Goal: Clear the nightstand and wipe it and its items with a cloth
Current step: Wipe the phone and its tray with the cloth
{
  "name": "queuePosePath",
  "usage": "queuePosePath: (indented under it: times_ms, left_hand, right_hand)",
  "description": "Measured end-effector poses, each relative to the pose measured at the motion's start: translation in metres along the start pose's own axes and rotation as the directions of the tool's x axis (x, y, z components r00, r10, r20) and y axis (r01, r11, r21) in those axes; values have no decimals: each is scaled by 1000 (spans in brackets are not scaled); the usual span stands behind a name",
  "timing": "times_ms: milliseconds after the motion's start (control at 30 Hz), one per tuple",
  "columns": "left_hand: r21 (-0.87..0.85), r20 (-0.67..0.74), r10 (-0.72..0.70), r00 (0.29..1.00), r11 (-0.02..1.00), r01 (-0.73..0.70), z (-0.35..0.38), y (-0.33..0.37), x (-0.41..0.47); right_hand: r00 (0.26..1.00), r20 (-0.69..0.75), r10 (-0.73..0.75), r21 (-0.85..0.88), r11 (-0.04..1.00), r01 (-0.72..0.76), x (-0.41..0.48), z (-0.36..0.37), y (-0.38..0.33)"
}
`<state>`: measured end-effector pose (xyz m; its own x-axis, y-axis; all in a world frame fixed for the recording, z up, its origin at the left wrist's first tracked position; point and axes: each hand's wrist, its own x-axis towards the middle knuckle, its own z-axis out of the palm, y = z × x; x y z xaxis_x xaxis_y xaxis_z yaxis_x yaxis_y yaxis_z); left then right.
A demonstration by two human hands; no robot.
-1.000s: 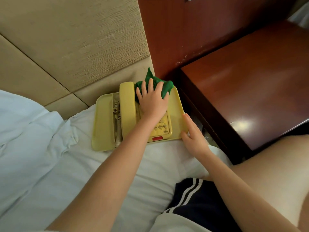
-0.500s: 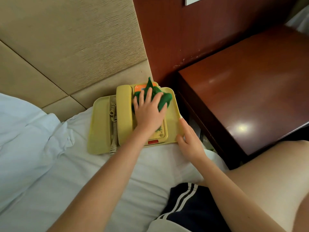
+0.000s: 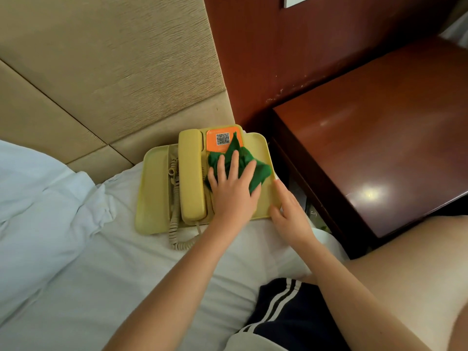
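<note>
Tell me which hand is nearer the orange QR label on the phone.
Left. The left hand presses the green cloth just below the orange QR label, fingertips close to it. The right hand rests against the right edge of the phone, lower and farther off.

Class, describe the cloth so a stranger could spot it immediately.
Start at the white bed beside the dark nightstand. On the bed lies a yellow telephone; the cloth is crumpled on its face under the left hand. It is the only green thing.
</note>
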<state>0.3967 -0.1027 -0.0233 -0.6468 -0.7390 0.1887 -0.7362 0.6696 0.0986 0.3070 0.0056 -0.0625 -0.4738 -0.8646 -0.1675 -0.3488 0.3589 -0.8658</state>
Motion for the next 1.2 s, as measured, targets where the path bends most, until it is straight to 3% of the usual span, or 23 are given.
queuePosePath:
  times_ms: [200, 467, 600, 833, 967, 1067, 1200]
  left_hand:
    - [18, 12, 100, 995, 995, -100, -1, -15, -11]
    - [8, 105, -119, 987, 993, 118, -6, -16, 87]
    - [0, 92, -162, 983, 987, 163, -4, -9, 90]
    - [-11, -14, 42, 999, 999, -43, 1, -5, 14]
    - [-2, 28, 138, 990, 990, -138, 0, -14, -6]
    - [-18, 62, 108, 992, 994, -107, -4, -15, 15]
    - [-7, 114, -57, 992, 998, 58, -9, -18, 67]
  right_hand:
    - [1000, 2, 4, -23, 1000, -4, 1, 2, 3]
    - [1000, 7, 2, -20, 1000, -2, -2, -3, -2]
    - [1000, 8, -13, -20, 1000, 13, -2, -3, -2]
    - [1000, -2, -7, -30, 1000, 7, -3, -2, -4]
    - [1000, -6, -8, -42, 999, 8, -1, 1, 0]
    - [1000, -6, -15, -54, 998, 14, -2, 0, -1]
    - [999, -16, -36, -75, 997, 34, -5, -2, -4]
